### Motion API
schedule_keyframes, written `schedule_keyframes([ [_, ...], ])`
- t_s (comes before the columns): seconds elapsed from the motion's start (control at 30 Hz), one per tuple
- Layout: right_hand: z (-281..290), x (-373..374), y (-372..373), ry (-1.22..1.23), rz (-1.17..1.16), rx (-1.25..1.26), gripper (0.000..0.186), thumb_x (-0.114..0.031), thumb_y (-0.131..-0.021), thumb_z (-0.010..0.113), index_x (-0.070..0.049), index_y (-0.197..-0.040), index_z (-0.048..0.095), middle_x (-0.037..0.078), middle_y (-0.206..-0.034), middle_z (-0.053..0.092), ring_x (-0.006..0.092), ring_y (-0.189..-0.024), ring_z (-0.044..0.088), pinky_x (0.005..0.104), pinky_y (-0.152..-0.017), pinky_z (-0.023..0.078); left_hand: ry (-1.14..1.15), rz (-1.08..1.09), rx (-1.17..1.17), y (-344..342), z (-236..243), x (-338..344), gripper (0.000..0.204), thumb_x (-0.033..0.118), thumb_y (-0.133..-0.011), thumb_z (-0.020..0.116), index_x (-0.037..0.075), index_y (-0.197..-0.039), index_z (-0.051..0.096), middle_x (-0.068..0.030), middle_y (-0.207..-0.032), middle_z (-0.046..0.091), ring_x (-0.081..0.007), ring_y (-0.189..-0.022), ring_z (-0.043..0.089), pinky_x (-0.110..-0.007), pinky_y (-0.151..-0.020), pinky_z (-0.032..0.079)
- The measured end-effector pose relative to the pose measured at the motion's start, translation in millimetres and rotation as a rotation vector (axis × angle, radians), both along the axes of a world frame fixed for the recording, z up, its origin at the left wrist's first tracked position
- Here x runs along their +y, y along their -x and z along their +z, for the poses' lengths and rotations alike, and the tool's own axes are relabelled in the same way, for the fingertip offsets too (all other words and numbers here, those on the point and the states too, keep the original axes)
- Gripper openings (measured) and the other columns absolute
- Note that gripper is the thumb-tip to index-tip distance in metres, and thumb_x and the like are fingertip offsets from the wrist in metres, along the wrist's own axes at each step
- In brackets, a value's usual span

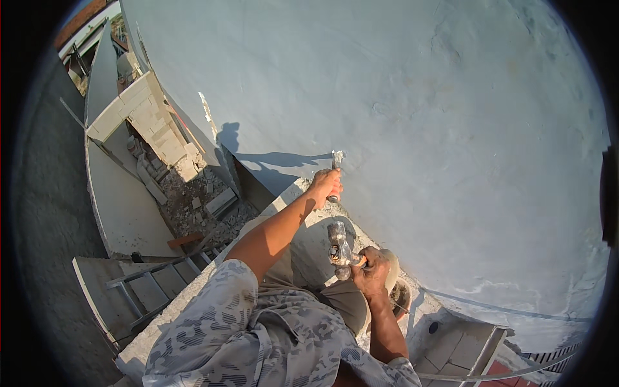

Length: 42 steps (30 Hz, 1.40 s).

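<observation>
Two hands are in use near the centre: the left hand (327,185) wraps one chisel (336,160), tip at the grey wall (438,135); the right hand (373,272), lower, grips one hammer (340,250). One ladder (153,284) shows lower left.

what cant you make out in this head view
Head view:
Chisel: its middle, hidden by the left hand.
Hammer: most of its handle, hidden by the right hand.
Bucket: its left side, hidden by the right forearm.
Dark thing: cut off by the right rim, unidentifiable.
Rubble: many pieces too small to tell apart.
</observation>
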State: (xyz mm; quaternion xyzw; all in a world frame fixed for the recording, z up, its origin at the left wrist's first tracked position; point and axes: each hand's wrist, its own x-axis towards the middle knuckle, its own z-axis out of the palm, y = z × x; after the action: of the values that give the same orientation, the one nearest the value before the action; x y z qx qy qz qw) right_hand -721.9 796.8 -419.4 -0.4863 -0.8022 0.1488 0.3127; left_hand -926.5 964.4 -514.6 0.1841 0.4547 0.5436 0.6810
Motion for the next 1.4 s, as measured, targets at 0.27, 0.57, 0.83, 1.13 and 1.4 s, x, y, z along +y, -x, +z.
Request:
schedule_keyframes([
  [0.27,6,35,19,-0.426,0.179,0.364,0.025,-0.016,-0.080,0.066,-0.003,-0.066,0.050,0.011,-0.060,0.051,0.0300,-0.050,0.048,0.0384,-0.048,0.038,0.101,0.074,-0.120,-3,29,9,0.025,0.028,-0.092,0.054,0.003,-0.090,0.054,-0.0104,-0.068,0.054,-0.0194,-0.050,0.053,-0.034,-0.039,0.041],
  [0.57,0,41,12,-0.076,0.039,0.192,0.015,-0.009,-0.075,0.067,-0.002,-0.071,0.054,0.017,-0.063,0.054,0.0379,-0.057,0.056,0.0396,-0.052,0.044,0.173,0.136,-0.160,-12,34,23,0.025,0.030,-0.092,0.052,0.006,-0.090,0.051,-0.0112,-0.068,0.055,-0.0194,-0.046,0.049,-0.032,-0.034,0.032],
  [0.83,-38,71,34,0.369,-0.102,0.116,0.026,-0.016,-0.080,0.068,0.000,-0.068,0.051,0.009,-0.057,0.051,0.0180,-0.050,0.042,0.0335,-0.051,0.040,0.260,0.444,-0.282,40,-69,48,0.024,0.030,-0.089,0.057,0.009,-0.079,0.053,-0.0059,-0.062,0.053,-0.0179,-0.043,0.051,-0.034,-0.035,0.038],
  [1.13,-16,39,-6,0.066,-0.012,0.129,0.014,-0.004,-0.070,0.066,-0.001,-0.070,0.052,0.017,-0.059,0.051,0.0369,-0.055,0.053,0.0387,-0.052,0.043,0.165,0.099,0.063,12,-15,-1,0.038,0.035,-0.090,0.059,-0.001,-0.099,0.061,-0.0113,-0.069,0.058,-0.0178,-0.050,0.055,-0.033,-0.038,0.044],
  [1.4,-6,35,6,0.010,0.055,0.033,0.020,-0.014,-0.069,0.072,-0.005,-0.067,0.053,0.014,-0.060,0.055,0.0346,-0.057,0.057,0.0402,-0.052,0.041,0.066,-0.011,-0.120,17,-6,3,0.043,0.034,-0.093,0.056,-0.003,-0.115,0.055,-0.0081,-0.075,0.055,-0.0144,-0.059,0.054,-0.028,-0.044,0.044],
])
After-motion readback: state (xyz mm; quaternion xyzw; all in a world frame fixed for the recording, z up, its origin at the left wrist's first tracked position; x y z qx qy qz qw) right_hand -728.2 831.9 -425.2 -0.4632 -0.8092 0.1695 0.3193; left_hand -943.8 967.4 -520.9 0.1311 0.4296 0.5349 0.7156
